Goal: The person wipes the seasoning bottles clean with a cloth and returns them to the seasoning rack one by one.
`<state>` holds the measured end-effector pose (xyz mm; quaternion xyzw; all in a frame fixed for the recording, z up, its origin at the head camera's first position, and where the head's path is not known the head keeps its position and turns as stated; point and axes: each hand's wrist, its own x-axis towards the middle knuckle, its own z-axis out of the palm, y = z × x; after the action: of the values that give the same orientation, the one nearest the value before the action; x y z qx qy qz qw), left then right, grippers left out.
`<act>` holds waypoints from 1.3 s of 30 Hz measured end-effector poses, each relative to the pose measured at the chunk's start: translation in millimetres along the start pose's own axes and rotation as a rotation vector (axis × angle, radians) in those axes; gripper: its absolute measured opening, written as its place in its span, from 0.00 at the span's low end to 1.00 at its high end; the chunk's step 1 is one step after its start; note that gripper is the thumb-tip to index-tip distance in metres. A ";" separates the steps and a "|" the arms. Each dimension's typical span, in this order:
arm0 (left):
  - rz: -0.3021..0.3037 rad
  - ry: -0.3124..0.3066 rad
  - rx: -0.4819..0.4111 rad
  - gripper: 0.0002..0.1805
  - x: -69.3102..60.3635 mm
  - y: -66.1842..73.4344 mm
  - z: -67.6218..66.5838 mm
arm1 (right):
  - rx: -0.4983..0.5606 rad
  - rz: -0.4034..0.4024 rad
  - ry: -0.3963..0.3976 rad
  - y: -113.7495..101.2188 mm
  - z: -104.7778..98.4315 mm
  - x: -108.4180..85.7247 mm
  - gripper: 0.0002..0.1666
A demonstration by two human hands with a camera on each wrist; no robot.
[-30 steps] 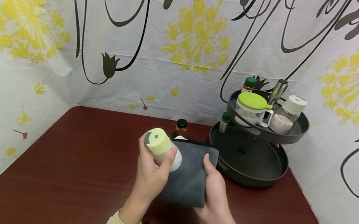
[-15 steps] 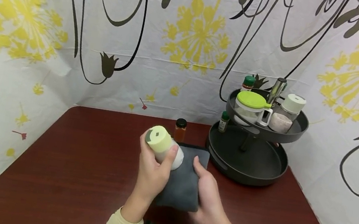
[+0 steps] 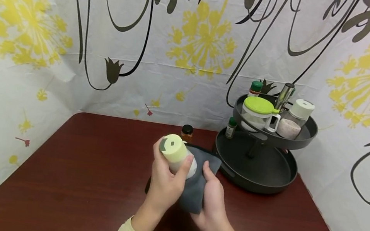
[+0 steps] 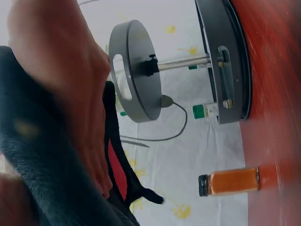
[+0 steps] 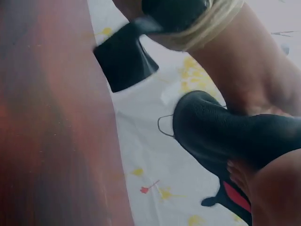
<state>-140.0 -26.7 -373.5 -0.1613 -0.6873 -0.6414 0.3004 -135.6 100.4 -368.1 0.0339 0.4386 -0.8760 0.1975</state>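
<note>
My left hand (image 3: 166, 181) grips a white bottle (image 3: 176, 152) with a pale yellow-green cap, tilted with the cap toward the upper left. A dark blue-grey cloth (image 3: 192, 194) lies against the bottle's lower side. My right hand (image 3: 214, 202) holds this cloth, thumb on top and the other fingers hidden beneath. Black edging and a strip of pink-red show on the cloth (image 4: 47, 155) in the left wrist view, with a small black tab at its end. The bottle's lower end is partly hidden by the hand and cloth.
Behind the hands stands an amber spice jar (image 3: 187, 131) with a black lid. A two-tier dark grey tray (image 3: 256, 185) at the back right holds a green-lidded container (image 3: 259, 105), a white-capped jar (image 3: 294, 120) and small green-capped bottles. Patterned fabric hangs behind the dark red table (image 3: 77, 163).
The bottle and left hand have moved slightly right. The cloth, flat and broad earlier, now folds around the bottle's lower side and looks narrower in the right hand.
</note>
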 end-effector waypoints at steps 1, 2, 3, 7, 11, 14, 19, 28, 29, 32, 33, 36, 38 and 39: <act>-0.003 0.007 0.000 0.37 0.5 -0.1 -0.8 | -0.011 0.025 -0.011 -0.2 -1.1 -2.0 0.40; -0.005 0.016 0.001 0.37 1.2 -0.6 -1.7 | -0.028 0.042 -0.017 -1.8 -2.9 -4.0 0.40; -0.004 0.025 0.002 0.37 2.1 -1.2 -2.7 | -0.042 0.058 -0.023 -4.9 -5.2 -5.7 0.40; -0.007 0.042 -0.011 0.36 4.0 -2.8 -5.2 | -0.056 0.057 0.005 -22.5 -14.9 -8.9 0.37; -0.003 0.033 -0.028 0.35 3.0 -3.5 -4.1 | 0.012 -0.017 0.034 -25.4 -15.5 -0.2 0.37; 0.008 0.028 -0.024 0.36 2.7 -4.5 -2.8 | 0.039 -0.037 0.022 -12.8 -8.3 10.4 0.38; -0.003 0.047 0.010 0.37 6.5 -8.4 -6.4 | 0.012 0.079 -0.065 3.9 -3.8 10.3 0.40; -0.049 0.066 -0.051 0.34 10.5 -8.1 -15.4 | -0.012 0.030 0.021 -27.7 -17.5 -0.3 0.37; -0.043 0.058 -0.059 0.34 9.7 -7.8 -14.3 | -0.007 0.010 0.016 -28.4 -16.7 1.5 0.37; -0.019 0.020 -0.059 0.35 7.2 -7.5 -9.3 | 0.001 0.001 -0.017 -22.1 -11.8 7.7 0.39; -0.009 0.007 -0.053 0.35 6.7 -7.3 -7.6 | -0.002 0.010 -0.031 -18.8 -10.6 9.1 0.39; 0.001 -0.026 -0.032 0.37 6.2 -8.4 -3.9 | -0.019 0.066 -0.065 -13.0 -12.4 9.1 0.38; -0.004 -0.036 -0.027 0.37 6.8 -9.0 -3.3 | -0.029 0.096 -0.066 -15.7 -17.9 6.8 0.36; -0.009 -0.038 -0.027 0.37 7.2 -9.1 -3.3 | -0.028 0.102 -0.059 -19.1 -21.5 5.4 0.35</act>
<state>-150.4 -32.3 -376.2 -0.1744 -0.6848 -0.6489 0.2821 -150.1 125.8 -368.1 0.0275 0.4424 -0.8593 0.2553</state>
